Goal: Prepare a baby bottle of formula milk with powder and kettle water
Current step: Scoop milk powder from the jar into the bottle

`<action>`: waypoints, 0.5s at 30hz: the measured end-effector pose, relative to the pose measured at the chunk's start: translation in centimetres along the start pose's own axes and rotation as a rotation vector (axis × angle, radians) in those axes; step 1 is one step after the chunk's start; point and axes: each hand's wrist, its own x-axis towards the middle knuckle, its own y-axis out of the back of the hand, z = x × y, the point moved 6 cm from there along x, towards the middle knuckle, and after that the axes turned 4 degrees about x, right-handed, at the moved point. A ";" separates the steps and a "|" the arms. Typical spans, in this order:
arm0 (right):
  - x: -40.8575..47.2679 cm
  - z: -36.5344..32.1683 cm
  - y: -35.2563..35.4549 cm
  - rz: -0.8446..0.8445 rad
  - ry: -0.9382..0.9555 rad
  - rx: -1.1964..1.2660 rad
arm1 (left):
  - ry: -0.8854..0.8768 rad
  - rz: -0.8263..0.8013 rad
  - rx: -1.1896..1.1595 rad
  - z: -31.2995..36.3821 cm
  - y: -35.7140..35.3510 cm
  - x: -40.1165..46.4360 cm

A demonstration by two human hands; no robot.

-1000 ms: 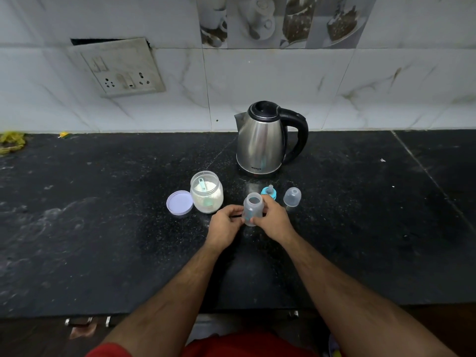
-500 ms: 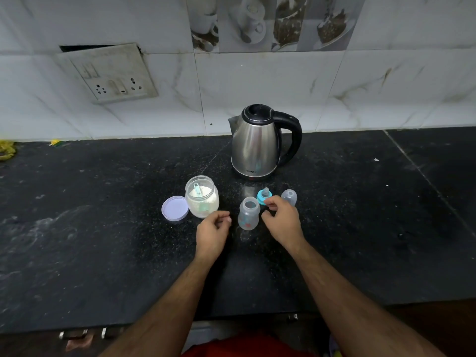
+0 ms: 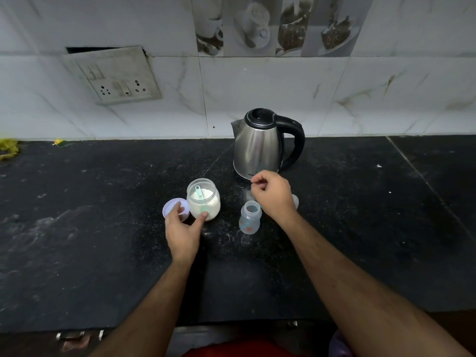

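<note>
Far left on the black counter lies a scrap of something yellow, and up on the tiled wall a socket plate hangs crooked. Moving in, the lilac lid lies flat, touching the open powder jar, which stands upright with white powder and a pale green scoop inside. The left hand is spread open at the jar's near side, thumb tip on the glass, fingers over the lid, not closed around either. Next, the little baby bottle stands upright and uncapped, alone, between the two hands. The right hand hovers just behind it, fingers curled loosely together, holding nothing I can see; a clear cap peeks out beside it. Behind stands the steel kettle, lid shut, handle to the right.
</note>
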 end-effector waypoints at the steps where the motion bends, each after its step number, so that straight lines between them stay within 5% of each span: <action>1: 0.4 -0.6 -0.5 -0.027 0.025 -0.013 | -0.008 -0.030 0.023 0.2 -0.2 0.6; 15: 2.1 -4.7 -6.5 -0.314 0.147 -0.225 | -0.107 -0.236 0.078 1.0 -2.5 4.3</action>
